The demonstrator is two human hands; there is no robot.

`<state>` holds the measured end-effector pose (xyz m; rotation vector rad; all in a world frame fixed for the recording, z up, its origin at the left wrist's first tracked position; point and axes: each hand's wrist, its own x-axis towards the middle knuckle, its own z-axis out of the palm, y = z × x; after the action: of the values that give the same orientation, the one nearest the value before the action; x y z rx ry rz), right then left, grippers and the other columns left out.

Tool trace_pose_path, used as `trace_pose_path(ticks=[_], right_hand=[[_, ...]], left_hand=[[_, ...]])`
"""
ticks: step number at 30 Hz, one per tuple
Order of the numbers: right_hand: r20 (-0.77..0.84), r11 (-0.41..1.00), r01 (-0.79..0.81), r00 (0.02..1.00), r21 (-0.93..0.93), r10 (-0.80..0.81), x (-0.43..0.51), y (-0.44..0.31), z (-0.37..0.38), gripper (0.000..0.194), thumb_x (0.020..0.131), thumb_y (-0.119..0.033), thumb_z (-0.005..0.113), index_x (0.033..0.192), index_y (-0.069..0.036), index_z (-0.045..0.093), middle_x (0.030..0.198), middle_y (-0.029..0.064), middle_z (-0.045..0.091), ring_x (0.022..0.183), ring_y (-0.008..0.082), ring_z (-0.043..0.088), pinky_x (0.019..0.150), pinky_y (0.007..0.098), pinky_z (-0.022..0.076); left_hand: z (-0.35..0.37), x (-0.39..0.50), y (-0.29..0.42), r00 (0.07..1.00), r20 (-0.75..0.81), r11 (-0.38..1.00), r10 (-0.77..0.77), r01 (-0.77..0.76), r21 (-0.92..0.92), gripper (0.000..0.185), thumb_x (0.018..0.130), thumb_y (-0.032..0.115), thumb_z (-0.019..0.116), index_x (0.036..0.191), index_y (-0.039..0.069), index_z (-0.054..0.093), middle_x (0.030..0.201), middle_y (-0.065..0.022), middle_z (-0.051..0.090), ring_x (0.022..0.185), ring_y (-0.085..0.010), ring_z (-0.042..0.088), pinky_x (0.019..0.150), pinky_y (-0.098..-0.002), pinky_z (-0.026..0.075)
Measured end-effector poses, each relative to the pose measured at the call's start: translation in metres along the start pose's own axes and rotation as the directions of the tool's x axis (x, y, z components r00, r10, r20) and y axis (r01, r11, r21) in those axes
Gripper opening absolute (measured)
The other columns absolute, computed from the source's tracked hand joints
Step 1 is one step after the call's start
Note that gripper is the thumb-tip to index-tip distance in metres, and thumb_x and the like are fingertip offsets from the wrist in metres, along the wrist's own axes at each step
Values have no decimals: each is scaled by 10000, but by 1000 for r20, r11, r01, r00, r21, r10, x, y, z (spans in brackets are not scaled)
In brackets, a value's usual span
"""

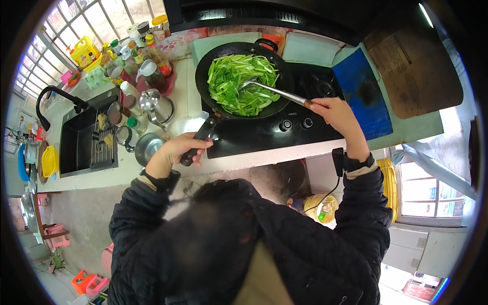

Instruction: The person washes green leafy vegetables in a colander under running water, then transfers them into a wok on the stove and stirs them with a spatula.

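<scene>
A black wok (pixel 204 82) sits on the left side of the black gas cooktop (pixel 248 135), filled with chopped leafy greens (pixel 232 82). My left hand (pixel 185 148) grips the wok's long dark handle (pixel 204 133), which points toward me. In my right hand (pixel 335 112) is a metal spatula (pixel 282 92) with a wooden-tipped handle. Its blade rests among the greens near the middle of the wok, partly covered by them.
Left of the wok stand a metal bowl (pixel 148 146), a steel pitcher (pixel 156 106) and several seasoning jars and bottles. Beyond them is a black sink (pixel 78 141) with a tap (pixel 57 91). A blue panel (pixel 362 91) and a brown board (pixel 415 72) lie right of the cooktop. Above hangs a dark range hood (pixel 248 15).
</scene>
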<state>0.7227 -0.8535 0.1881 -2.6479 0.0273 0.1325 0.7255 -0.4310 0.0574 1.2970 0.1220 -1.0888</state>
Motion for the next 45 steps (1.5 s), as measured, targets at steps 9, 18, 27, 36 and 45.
trace_pose_path(ticks=[9,18,27,36,45], right_hand=[[-59,729,400,856,-556,-514,-16,-36,-104,308,702,-154,808,1007,-139,771,851,54,701,850,256,609,871,374,457],[63,455,481,736,-749,-674,45,-80,-140,322,578,-99,864,887,-171,807,826,-6,691,907,208,561,983,368,402],[234,460,631,714,-625,-660,118,-124,-104,362,524,-79,878,869,-153,797,770,-18,671,858,208,549,837,327,473],[173,311,654,566,-690,-806,28,-129,-37,145,750,-232,761,860,-139,756,779,42,667,777,274,646,672,384,511],[-115,878,190,957,-439,-265,52,-36,-78,269,772,-402,760,969,-223,791,837,85,730,805,281,696,727,356,531]], left_hand=[[-2,1,-2,1000,1,999,18,-18,27,213,887,214,723,976,71,593,686,18,543,511,-86,534,573,-337,574],[0,2,-11,987,-68,985,147,-140,100,341,883,239,740,1020,21,517,717,-32,555,509,-128,576,552,-339,579],[-3,6,-20,982,-96,978,164,-149,144,380,882,304,749,1001,56,487,758,-9,589,521,-178,664,391,-245,371],[2,1,-12,988,-77,987,136,-128,101,335,884,247,743,989,46,496,754,-30,563,530,-133,591,498,-334,585],[4,-2,-7,991,-45,983,129,-122,135,316,888,262,736,981,60,512,756,-19,557,521,-127,583,470,-320,566]])
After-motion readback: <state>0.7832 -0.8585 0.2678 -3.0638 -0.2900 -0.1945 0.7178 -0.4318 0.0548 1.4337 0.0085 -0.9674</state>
